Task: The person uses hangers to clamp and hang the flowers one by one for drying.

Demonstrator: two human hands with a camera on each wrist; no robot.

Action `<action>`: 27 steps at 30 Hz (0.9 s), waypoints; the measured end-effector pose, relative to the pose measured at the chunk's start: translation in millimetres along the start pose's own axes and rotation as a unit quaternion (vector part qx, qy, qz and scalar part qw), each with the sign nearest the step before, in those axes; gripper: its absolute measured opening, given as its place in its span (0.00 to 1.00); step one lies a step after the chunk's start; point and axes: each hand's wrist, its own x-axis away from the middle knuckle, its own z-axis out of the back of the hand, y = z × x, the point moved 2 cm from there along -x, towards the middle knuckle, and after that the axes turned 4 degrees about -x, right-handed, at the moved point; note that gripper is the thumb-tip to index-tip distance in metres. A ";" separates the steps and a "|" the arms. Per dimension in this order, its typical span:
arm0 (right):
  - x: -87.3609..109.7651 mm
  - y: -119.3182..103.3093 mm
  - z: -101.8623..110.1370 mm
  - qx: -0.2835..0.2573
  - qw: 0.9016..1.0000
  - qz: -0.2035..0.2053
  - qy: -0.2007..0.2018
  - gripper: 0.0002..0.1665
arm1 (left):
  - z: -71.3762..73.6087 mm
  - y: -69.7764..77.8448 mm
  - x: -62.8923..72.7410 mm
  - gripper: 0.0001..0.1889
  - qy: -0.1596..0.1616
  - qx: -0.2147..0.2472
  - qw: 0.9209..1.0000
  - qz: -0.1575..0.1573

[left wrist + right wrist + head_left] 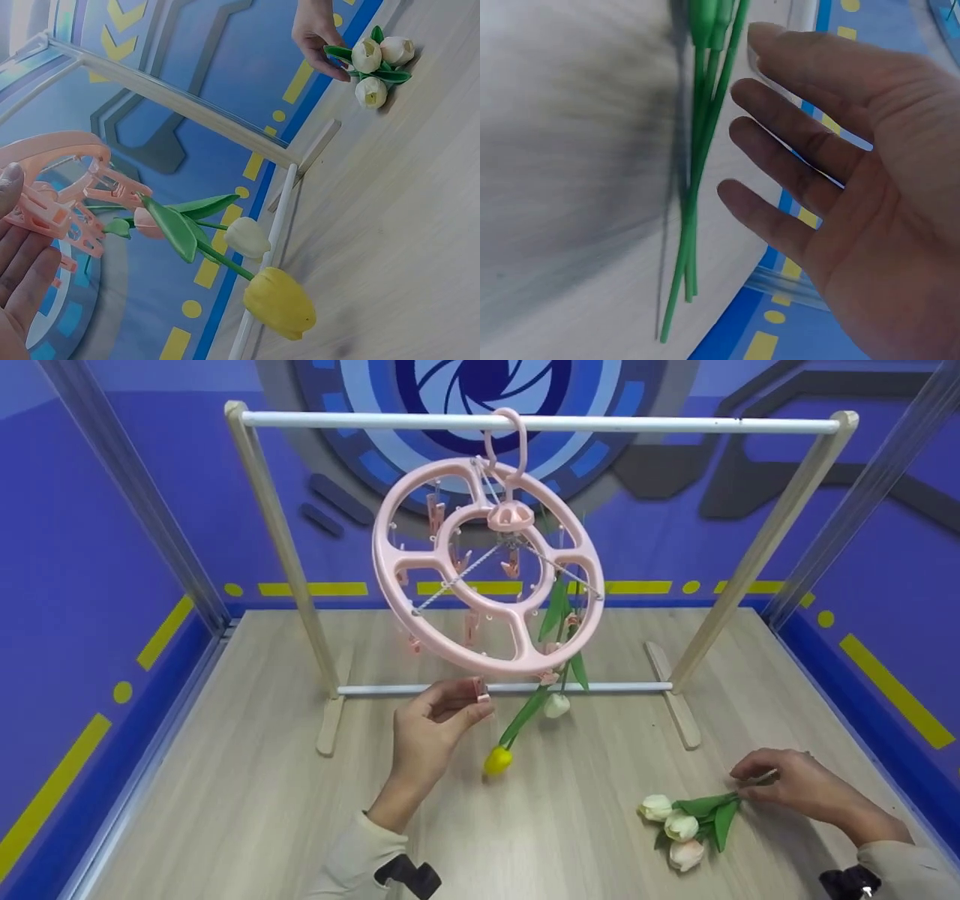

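Note:
A pink round clip hanger (450, 598) hangs by its hook from the rack's white top bar. Below its front rim, my left hand (431, 727) pinches a pink clothespin (481, 690) between thumb and fingers. Clipped on the hanger's right side, a yellow tulip (497, 760) and a white tulip (556, 705) hang heads down. Several pale artificial tulips (681, 826) lie bunched on the table at the right. Beside their green stems (694, 172), my right hand (855, 142) has its fingers extended and apart from the stems in the right wrist view.
The rack has wooden side posts (761, 555) on flat feet (679, 712) and a white lower bar (405, 690). Blue printed walls (97, 607) enclose the wood-grain table (247, 810). More pink clothespins (436, 515) dangle from the hanger.

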 end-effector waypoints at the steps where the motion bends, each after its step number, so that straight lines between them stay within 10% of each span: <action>1: 0.9 2.6 -0.5 0.002 1.000 0.003 -0.001 0.12 | -0.2 0.0 -0.1 0.17 0.000 0.002 1.000 0.001; 27: 8.1 11.4 -3.0 0.056 0.995 0.015 0.079 0.10 | -0.6 -0.4 -0.4 0.16 0.004 -0.011 1.000 0.000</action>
